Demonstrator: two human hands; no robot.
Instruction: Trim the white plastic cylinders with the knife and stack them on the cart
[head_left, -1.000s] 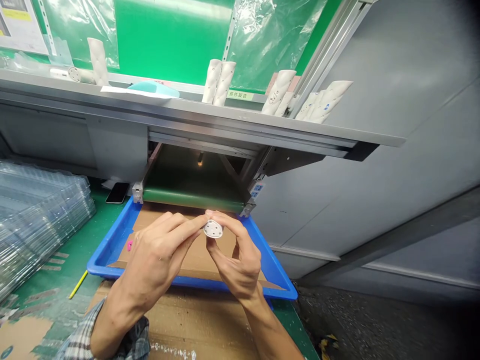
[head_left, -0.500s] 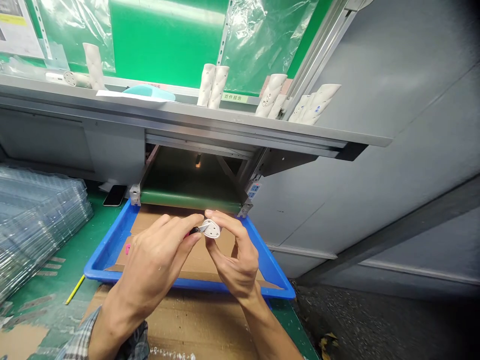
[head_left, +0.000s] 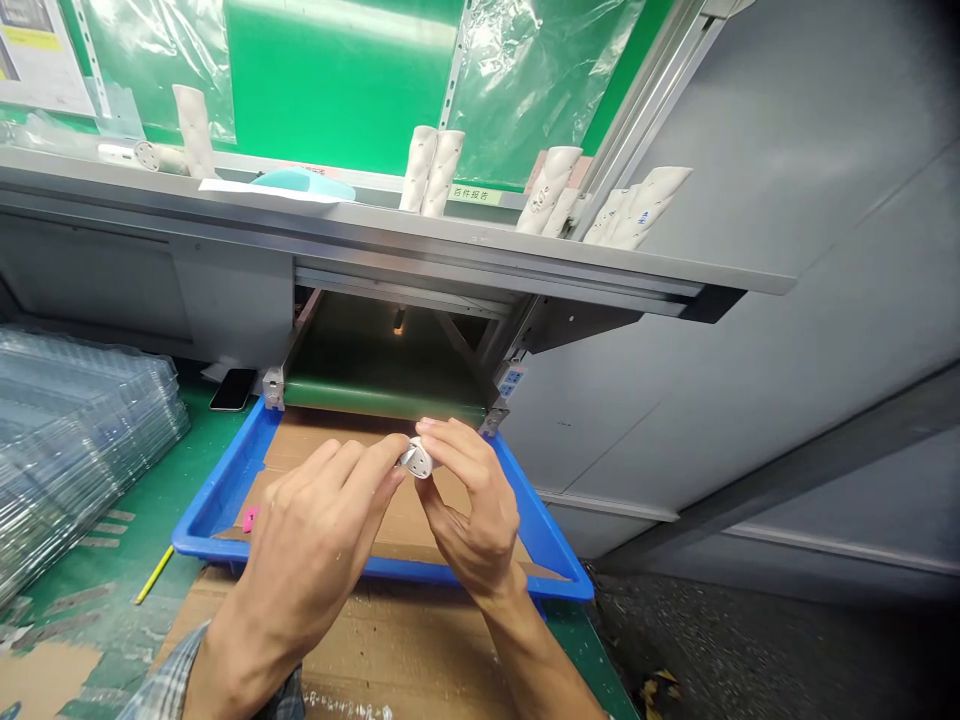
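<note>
Both hands meet above a blue tray (head_left: 217,495) lined with cardboard. Between them is a small white round plastic part (head_left: 416,459) with tiny holes in its face. My right hand (head_left: 472,505) pinches it from the right with thumb and fingers. My left hand (head_left: 319,540) is closed, its fingertips pressed against the part's left side. A small pink piece (head_left: 250,518) lies in the tray, left of my left hand.
A green conveyor belt (head_left: 375,385) ends just behind the tray. White perforated tubes (head_left: 431,170) stand on a metal shelf above. Stacked clear plastic trays (head_left: 75,420) sit at left, a phone (head_left: 233,389) and a yellow pencil (head_left: 154,575) on the green bench.
The white part has been turned between my fingers, its holed face now tilted more away. A dark and pink bit seen at my left fingertips half a second ago is now hidden.
</note>
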